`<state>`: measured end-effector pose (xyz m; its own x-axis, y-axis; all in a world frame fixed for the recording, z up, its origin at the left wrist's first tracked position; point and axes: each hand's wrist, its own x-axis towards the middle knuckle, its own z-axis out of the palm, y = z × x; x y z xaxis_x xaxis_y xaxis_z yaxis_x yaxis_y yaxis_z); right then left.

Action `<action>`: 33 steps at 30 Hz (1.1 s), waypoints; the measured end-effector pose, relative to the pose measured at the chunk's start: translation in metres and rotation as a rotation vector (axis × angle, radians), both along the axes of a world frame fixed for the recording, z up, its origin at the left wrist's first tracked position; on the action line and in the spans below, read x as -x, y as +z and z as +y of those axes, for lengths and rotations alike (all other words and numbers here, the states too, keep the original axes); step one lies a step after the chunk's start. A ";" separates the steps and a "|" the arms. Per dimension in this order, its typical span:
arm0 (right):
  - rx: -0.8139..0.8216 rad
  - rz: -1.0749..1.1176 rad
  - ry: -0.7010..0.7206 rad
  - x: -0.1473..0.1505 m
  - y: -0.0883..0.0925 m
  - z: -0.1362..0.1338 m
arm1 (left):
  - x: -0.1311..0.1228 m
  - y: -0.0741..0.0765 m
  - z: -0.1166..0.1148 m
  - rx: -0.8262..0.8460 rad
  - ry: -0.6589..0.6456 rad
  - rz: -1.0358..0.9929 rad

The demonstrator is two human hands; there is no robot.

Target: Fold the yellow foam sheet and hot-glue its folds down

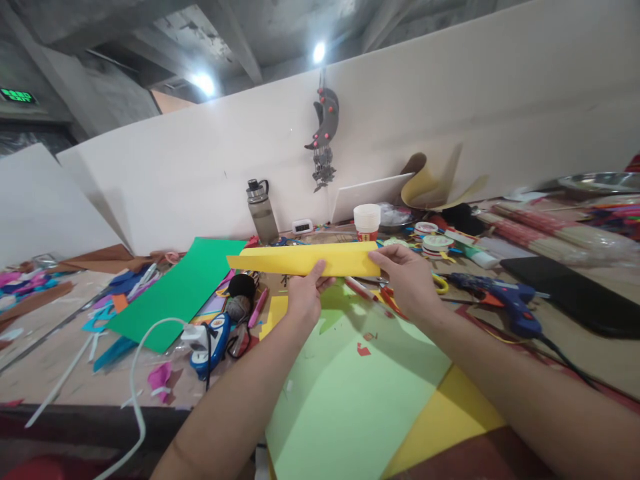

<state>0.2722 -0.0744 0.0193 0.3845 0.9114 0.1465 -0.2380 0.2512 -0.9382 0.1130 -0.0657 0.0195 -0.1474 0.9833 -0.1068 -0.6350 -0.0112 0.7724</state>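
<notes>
A long yellow paper strip (280, 260) is held level above the table by both hands. My left hand (304, 297) pinches its lower edge near the middle, thumb on the front. At the strip's right end, my right hand (409, 277) grips it with fingers curled over the paper. Under the hands lie a light green sheet (345, 393) and a yellow sheet (450, 417).
A dark green sheet (175, 293) lies to the left beside paper scraps, a white cable (135, 387) and a power strip. A blue glue gun (505, 300), tape rolls, a paper cup (367, 220) and a water bottle (261, 210) stand behind, before white partition boards.
</notes>
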 end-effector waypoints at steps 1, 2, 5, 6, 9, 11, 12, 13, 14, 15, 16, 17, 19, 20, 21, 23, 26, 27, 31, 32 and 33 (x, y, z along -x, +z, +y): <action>0.005 0.004 -0.002 0.000 0.000 0.000 | 0.000 0.000 0.000 -0.001 0.000 -0.003; 0.006 0.000 -0.006 0.000 0.000 0.000 | 0.000 0.001 0.000 -0.001 0.002 -0.006; -0.010 -0.053 -0.036 -0.001 -0.001 -0.001 | -0.001 0.002 -0.001 0.010 0.014 -0.006; -0.016 -0.073 -0.048 -0.001 -0.001 -0.001 | -0.001 0.003 -0.001 0.013 0.016 -0.004; -0.018 -0.096 -0.061 -0.002 -0.002 0.000 | -0.001 0.002 -0.001 0.005 0.006 0.004; -0.008 -0.075 -0.049 -0.002 -0.002 0.000 | 0.000 0.001 -0.001 -0.005 -0.002 0.004; -0.004 -0.064 -0.044 -0.002 -0.003 0.000 | 0.000 0.001 -0.001 -0.007 -0.003 0.003; 0.000 -0.057 -0.042 -0.002 -0.003 0.000 | 0.000 0.000 -0.001 -0.009 -0.004 0.003; 0.002 -0.055 -0.044 -0.002 -0.003 0.000 | 0.000 0.000 -0.001 -0.009 -0.005 0.004; 0.003 -0.057 -0.049 -0.003 -0.003 0.000 | 0.000 0.001 -0.001 -0.008 -0.006 0.005; 0.003 -0.064 -0.057 -0.003 -0.003 0.001 | 0.000 0.001 -0.001 -0.004 -0.005 0.007; 0.001 -0.073 -0.064 -0.003 -0.003 0.001 | 0.000 0.001 -0.001 0.002 -0.003 0.009; -0.004 -0.089 -0.079 -0.003 -0.004 0.001 | 0.000 0.002 -0.001 0.016 0.003 0.010; -0.006 -0.094 -0.082 -0.003 -0.004 0.001 | -0.001 0.002 0.000 0.021 0.007 0.009; -0.009 -0.096 -0.083 -0.003 -0.005 0.001 | -0.001 0.002 0.000 0.026 0.009 0.007; -0.014 -0.102 -0.085 -0.003 -0.005 0.001 | -0.001 0.002 0.000 0.031 0.010 -0.002; -0.035 -0.143 -0.100 -0.002 -0.006 0.000 | -0.001 0.002 0.000 0.019 -0.001 -0.013; -0.043 -0.162 -0.109 -0.002 -0.006 0.000 | 0.000 0.001 0.000 0.012 -0.007 -0.017; -0.092 -0.215 -0.128 -0.002 -0.005 -0.001 | 0.000 0.001 0.000 0.001 -0.029 -0.025; -0.110 -0.210 -0.132 -0.002 -0.005 -0.001 | 0.000 0.002 0.000 0.007 -0.031 -0.023; -0.127 -0.200 -0.136 -0.001 -0.005 -0.001 | 0.000 0.002 -0.001 0.015 -0.031 -0.019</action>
<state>0.2735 -0.0758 0.0148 0.4539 0.8229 0.3417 -0.0072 0.3869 -0.9221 0.1125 -0.0663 0.0215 -0.1151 0.9856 -0.1243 -0.6492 0.0201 0.7603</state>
